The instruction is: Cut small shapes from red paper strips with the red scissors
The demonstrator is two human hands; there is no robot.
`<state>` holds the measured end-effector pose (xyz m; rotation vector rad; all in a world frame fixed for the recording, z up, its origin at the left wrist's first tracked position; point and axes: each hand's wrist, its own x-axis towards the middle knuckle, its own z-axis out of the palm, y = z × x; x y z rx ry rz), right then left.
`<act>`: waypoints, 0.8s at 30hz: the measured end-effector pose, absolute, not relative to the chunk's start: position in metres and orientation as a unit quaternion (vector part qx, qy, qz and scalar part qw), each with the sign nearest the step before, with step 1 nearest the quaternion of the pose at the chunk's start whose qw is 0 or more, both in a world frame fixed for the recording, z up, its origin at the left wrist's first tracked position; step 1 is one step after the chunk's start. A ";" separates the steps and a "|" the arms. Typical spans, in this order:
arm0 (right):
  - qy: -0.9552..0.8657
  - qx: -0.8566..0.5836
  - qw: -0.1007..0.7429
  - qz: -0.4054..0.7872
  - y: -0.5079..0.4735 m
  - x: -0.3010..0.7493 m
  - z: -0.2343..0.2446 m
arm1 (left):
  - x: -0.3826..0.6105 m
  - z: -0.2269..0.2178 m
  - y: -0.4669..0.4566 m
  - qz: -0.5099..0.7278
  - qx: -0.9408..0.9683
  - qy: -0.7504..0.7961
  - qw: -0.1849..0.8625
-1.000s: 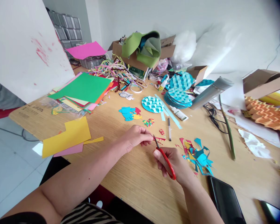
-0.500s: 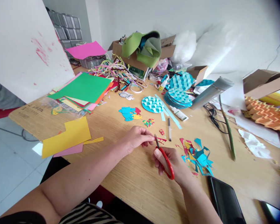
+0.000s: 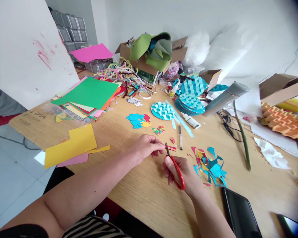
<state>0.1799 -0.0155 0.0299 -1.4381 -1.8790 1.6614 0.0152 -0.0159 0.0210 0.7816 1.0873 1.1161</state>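
Note:
My right hand (image 3: pixel 182 177) grips red-handled scissors (image 3: pixel 175 168), blades pointing up and away toward a small red paper piece (image 3: pixel 171 148). My left hand (image 3: pixel 145 147) pinches that red piece between thumb and fingertips just above the wooden table (image 3: pixel 144 191). The scissor tips meet the paper beside my left fingertips. A heap of blue, red and yellow paper scraps (image 3: pixel 210 163) lies just right of my right hand.
A black pen (image 3: pixel 180 137), a blue paper fish (image 3: pixel 138 120), round blue wave discs (image 3: pixel 162 110), a stack of coloured sheets (image 3: pixel 88 96), yellow paper (image 3: pixel 71 145), a glue tube (image 3: pixel 190 120), cardboard boxes (image 3: pixel 149 58) and a dark tablet (image 3: pixel 239 215) lie around.
Both hands have shifted slightly up the table with the scissors and red piece. The red piece looks smaller beside the blades than a second ago.

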 end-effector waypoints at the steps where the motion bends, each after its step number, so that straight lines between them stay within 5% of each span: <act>1: -0.646 -0.495 0.126 0.568 -0.016 0.180 0.030 | 0.015 0.021 -0.016 0.490 0.343 0.477 0.644; 24: -0.650 -0.490 0.132 0.565 -0.017 0.180 0.031 | 0.015 0.014 -0.015 0.484 0.316 0.454 0.678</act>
